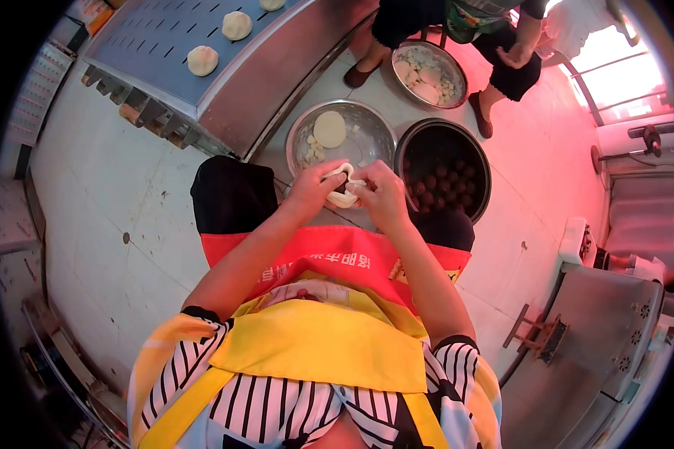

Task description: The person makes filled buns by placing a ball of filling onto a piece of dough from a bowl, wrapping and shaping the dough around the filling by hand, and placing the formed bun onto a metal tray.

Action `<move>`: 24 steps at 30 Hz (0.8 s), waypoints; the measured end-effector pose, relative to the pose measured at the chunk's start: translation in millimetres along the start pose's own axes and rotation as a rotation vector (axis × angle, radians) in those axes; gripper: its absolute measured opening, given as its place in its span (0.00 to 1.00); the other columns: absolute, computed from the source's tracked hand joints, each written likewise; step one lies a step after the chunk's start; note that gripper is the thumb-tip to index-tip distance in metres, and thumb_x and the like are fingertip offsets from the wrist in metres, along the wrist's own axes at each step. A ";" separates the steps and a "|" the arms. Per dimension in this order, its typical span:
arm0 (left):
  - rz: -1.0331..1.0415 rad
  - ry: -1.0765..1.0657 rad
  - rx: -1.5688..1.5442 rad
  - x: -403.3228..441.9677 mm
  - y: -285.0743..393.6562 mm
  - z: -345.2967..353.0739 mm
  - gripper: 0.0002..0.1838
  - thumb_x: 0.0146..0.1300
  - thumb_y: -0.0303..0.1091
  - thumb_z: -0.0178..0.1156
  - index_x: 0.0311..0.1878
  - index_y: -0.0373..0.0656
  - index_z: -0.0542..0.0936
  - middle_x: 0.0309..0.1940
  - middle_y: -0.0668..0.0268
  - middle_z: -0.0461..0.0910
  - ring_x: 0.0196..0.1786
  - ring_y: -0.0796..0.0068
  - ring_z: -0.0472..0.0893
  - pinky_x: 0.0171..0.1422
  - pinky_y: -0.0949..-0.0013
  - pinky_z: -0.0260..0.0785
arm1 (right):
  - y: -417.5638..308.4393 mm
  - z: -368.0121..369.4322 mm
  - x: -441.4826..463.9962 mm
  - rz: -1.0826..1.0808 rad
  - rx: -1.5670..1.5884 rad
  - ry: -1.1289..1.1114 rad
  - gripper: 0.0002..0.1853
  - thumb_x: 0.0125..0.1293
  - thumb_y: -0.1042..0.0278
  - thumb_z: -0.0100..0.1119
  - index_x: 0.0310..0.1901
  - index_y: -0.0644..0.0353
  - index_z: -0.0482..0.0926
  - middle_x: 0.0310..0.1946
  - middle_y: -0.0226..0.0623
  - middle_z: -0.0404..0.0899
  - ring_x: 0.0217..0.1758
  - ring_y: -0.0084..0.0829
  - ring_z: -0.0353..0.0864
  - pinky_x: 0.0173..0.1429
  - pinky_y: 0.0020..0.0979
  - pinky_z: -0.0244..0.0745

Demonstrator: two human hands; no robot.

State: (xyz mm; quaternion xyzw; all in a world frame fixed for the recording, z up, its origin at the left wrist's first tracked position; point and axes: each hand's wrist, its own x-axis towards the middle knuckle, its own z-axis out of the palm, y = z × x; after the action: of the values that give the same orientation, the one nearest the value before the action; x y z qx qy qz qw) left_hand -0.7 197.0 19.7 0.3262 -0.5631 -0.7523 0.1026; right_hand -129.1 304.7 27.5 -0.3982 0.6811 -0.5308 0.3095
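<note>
Between my two hands is a piece of white dough (343, 200), its edge raised around a dark filling. My left hand (311, 193) pinches the dough's left rim. On the opposite side, my right hand (383, 196) grips the rim with bent fingers. Just beyond them sits a steel bowl (380, 123) on the floor, containing a flat round of dough (329, 129) and small dough lumps (314, 154). To its right stands a dark pot (483, 159) with many round brown filling balls (443, 187) in it.
Ahead, a seated person's hand (518, 57) is near another steel bowl (460, 66) of dough pieces. Filled buns (202, 60) rest on a slotted metal surface (146, 45) at upper left. A small wooden stool (538, 336) and a steel cabinet (577, 329) stand at right.
</note>
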 end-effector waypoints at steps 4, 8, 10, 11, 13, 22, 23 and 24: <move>0.046 -0.168 0.194 6.9 5.9 -14.6 0.19 0.70 0.36 0.53 0.61 0.43 0.74 0.47 0.66 0.80 0.45 0.80 0.79 0.40 0.75 0.76 | -5.0 0.5 -2.9 -0.084 -0.030 -0.021 0.06 0.54 0.79 0.65 0.34 0.67 0.79 0.34 0.36 0.72 0.25 0.25 0.77 0.26 0.26 0.75; 0.029 -0.348 0.501 23.9 11.6 -20.0 0.21 0.70 0.36 0.52 0.64 0.42 0.71 0.48 0.65 0.79 0.46 0.80 0.79 0.42 0.75 0.75 | 0.6 0.9 -6.1 -0.086 0.013 -0.001 0.05 0.54 0.80 0.64 0.34 0.66 0.79 0.34 0.35 0.72 0.27 0.25 0.77 0.25 0.26 0.73; -0.068 -0.100 0.085 20.7 10.3 -8.5 0.21 0.70 0.35 0.52 0.64 0.42 0.70 0.48 0.64 0.78 0.47 0.77 0.79 0.45 0.72 0.76 | -0.6 -1.1 -4.2 0.007 -0.009 0.077 0.05 0.54 0.79 0.64 0.34 0.65 0.79 0.34 0.34 0.72 0.28 0.24 0.76 0.25 0.26 0.72; -0.116 0.023 -0.121 18.0 9.8 -1.2 0.21 0.70 0.35 0.52 0.64 0.41 0.69 0.48 0.63 0.78 0.48 0.75 0.79 0.46 0.71 0.77 | 6.2 -0.3 -1.3 -0.011 0.018 0.137 0.06 0.54 0.78 0.65 0.34 0.65 0.79 0.34 0.34 0.72 0.28 0.24 0.76 0.26 0.26 0.72; -0.095 0.014 -0.390 14.0 -0.5 12.6 0.20 0.69 0.35 0.52 0.62 0.41 0.70 0.49 0.62 0.77 0.50 0.72 0.79 0.48 0.67 0.78 | 17.0 4.0 6.8 -0.051 0.070 0.260 0.09 0.52 0.77 0.67 0.36 0.64 0.79 0.34 0.34 0.72 0.27 0.24 0.75 0.27 0.26 0.72; -0.048 -0.061 -0.367 4.7 16.0 2.4 0.17 0.66 0.33 0.53 0.57 0.41 0.74 0.49 0.64 0.77 0.50 0.71 0.79 0.49 0.63 0.80 | -4.2 -9.7 -2.0 -0.056 -0.116 0.107 0.13 0.50 0.73 0.70 0.36 0.64 0.77 0.33 0.35 0.70 0.23 0.24 0.72 0.29 0.27 0.69; -0.033 -0.086 -0.319 5.6 16.5 2.1 0.17 0.66 0.32 0.52 0.57 0.41 0.74 0.49 0.64 0.76 0.50 0.72 0.79 0.49 0.63 0.80 | 5.1 -11.7 -2.5 -0.060 -0.100 0.065 0.12 0.51 0.74 0.69 0.35 0.65 0.77 0.34 0.35 0.70 0.23 0.24 0.72 0.29 0.27 0.69; -0.047 -0.113 -0.280 5.4 19.0 1.9 0.18 0.67 0.32 0.52 0.58 0.41 0.74 0.50 0.63 0.76 0.51 0.71 0.78 0.50 0.63 0.80 | 7.3 -12.8 -2.0 -0.090 -0.081 0.066 0.11 0.52 0.74 0.68 0.34 0.65 0.77 0.33 0.35 0.70 0.24 0.24 0.72 0.29 0.27 0.69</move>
State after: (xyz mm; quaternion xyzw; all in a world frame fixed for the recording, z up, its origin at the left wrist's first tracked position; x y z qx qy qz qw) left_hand -10.1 189.1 35.4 0.2790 -0.4498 -0.8428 0.0979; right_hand -140.5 313.4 23.6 -0.4229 0.6932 -0.5291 0.2463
